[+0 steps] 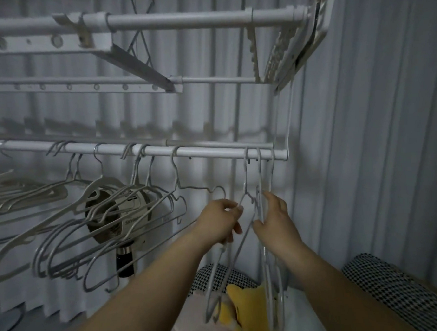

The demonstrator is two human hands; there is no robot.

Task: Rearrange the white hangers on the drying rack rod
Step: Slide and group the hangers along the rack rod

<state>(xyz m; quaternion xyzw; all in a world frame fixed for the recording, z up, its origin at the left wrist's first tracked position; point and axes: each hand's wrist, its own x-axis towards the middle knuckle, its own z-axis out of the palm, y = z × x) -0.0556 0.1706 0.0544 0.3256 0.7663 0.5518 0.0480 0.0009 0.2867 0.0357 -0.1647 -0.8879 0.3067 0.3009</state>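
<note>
A white drying rack rod (212, 152) runs across the middle of the view. Several white hangers (109, 220) hang from its left and middle parts, swung out to the left. Three hangers hook over the rod's right end (258, 156). My left hand (222, 220) pinches the shoulder of the leftmost of these, a white wire hanger (246, 191). My right hand (275, 218) closes thumb and fingers around the neighbouring white hanger (259, 178), which hangs edge-on. Their lower parts dangle between my forearms.
Upper rack bars (176, 20) and a folded rack panel (292, 52) sit overhead. A round fan (129, 209) stands behind the hangers. Grey curtains (373, 133) back the scene. Below lie a checked cushion (393, 283) and a yellow soft item (246, 304).
</note>
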